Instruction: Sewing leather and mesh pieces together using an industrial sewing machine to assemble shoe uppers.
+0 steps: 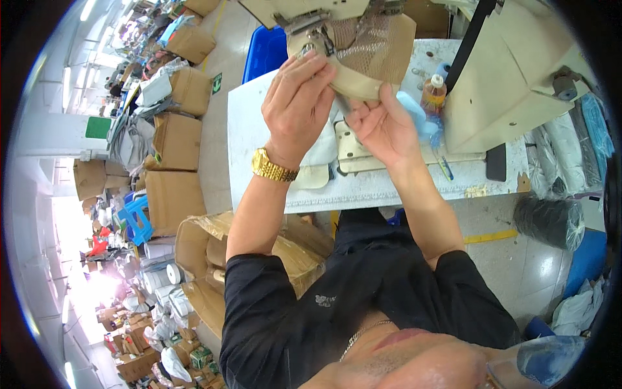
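A beige cap (363,87) with a mesh crown lies at the needle end of a cream sewing machine (304,26). My left hand (298,97), with a gold watch at its wrist, presses closed fingers on the cap's left edge, close beside the presser foot. At the cap's near right edge my right hand (383,126) pinches the curved band between thumb and fingers, palm turned up. The needle and the stitch line are hidden behind my left fingers and the machine parts.
On the white table (259,175) stand a small bottle (433,94) of orange liquid and light blue plastic (411,110). A pen-like tool (446,168) lies near the front edge. The machine's body (512,84) rises at right. A blue bin (264,55) sits behind, an open carton (194,253) at left.
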`<control>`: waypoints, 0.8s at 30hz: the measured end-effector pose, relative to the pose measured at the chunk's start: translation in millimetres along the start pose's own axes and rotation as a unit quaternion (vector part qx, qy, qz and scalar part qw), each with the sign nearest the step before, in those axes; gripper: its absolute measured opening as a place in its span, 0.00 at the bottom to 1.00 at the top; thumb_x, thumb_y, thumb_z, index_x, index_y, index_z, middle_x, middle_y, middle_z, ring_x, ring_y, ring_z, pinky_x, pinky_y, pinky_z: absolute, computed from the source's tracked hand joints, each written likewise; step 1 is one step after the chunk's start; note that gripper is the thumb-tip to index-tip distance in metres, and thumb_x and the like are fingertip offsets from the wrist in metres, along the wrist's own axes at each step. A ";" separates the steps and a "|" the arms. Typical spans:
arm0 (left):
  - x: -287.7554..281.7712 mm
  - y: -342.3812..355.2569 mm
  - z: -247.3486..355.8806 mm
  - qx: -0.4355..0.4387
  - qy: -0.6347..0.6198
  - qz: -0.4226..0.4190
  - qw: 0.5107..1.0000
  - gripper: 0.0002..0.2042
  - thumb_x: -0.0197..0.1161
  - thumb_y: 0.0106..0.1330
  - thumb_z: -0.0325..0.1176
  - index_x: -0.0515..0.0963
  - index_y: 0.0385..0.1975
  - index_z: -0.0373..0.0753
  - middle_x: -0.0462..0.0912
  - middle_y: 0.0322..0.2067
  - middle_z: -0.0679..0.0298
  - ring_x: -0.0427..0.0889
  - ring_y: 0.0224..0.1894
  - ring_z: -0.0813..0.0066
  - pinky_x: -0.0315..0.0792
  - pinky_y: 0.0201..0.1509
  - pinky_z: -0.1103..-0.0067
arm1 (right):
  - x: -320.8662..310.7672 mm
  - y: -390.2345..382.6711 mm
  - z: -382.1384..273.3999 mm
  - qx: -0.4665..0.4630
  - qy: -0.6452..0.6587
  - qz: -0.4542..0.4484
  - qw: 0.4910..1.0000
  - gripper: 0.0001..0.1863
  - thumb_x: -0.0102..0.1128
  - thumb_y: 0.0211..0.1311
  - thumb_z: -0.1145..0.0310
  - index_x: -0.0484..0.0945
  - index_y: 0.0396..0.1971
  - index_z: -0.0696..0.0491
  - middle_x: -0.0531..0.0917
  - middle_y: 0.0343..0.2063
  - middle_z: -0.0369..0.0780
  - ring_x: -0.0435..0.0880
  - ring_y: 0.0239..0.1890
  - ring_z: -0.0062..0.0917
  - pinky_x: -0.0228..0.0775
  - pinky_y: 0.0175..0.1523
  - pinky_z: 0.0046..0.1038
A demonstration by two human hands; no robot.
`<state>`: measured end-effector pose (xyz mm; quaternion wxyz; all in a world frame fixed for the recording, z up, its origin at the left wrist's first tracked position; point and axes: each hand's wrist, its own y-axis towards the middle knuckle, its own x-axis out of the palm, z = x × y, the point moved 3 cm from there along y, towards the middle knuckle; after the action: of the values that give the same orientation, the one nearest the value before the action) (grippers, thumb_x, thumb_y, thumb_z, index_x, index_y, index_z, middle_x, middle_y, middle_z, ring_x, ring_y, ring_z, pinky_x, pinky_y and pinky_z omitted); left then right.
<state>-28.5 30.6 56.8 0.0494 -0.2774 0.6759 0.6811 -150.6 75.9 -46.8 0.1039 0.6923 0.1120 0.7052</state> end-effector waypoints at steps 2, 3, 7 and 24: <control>0.9 -2.4 0.7 -0.014 -0.013 -0.002 1.000 0.11 0.68 0.49 0.20 0.84 0.34 0.37 0.84 0.40 0.61 0.83 0.48 0.62 0.76 0.56 0.66 | 0.6 -3.6 4.7 -0.002 0.013 0.006 1.000 0.17 0.52 0.72 0.60 0.74 0.54 0.52 0.82 0.51 0.40 0.80 0.55 0.31 0.75 0.52 0.33; 2.8 -1.2 -1.3 -0.023 -0.026 0.002 0.999 0.11 0.68 0.49 0.20 0.84 0.34 0.37 0.84 0.41 0.61 0.83 0.49 0.62 0.76 0.56 0.66 | -1.0 -3.7 5.5 -0.003 0.016 0.008 1.000 0.17 0.52 0.72 0.60 0.74 0.53 0.52 0.82 0.51 0.40 0.79 0.56 0.31 0.75 0.52 0.33; 1.4 -3.9 6.2 -0.022 0.008 -0.015 1.000 0.11 0.68 0.49 0.20 0.83 0.34 0.37 0.83 0.42 0.60 0.82 0.50 0.61 0.76 0.56 0.65 | -3.6 -4.6 6.8 -0.010 0.001 0.018 1.000 0.16 0.53 0.71 0.59 0.75 0.52 0.51 0.82 0.48 0.39 0.79 0.54 0.29 0.73 0.52 0.33; 5.0 -6.9 2.5 -0.073 -0.059 0.027 0.995 0.10 0.67 0.51 0.17 0.82 0.33 0.34 0.84 0.42 0.58 0.82 0.51 0.58 0.76 0.58 0.66 | -54.9 -14.4 -44.7 0.031 -0.119 -0.014 0.992 0.25 0.57 0.66 0.60 0.66 0.61 0.50 0.75 0.57 0.40 0.74 0.58 0.32 0.72 0.50 0.38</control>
<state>-30.5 32.0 48.2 0.0504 -0.2212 0.6278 0.7445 -194.3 72.4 -104.2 0.1046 0.7729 0.1299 0.6122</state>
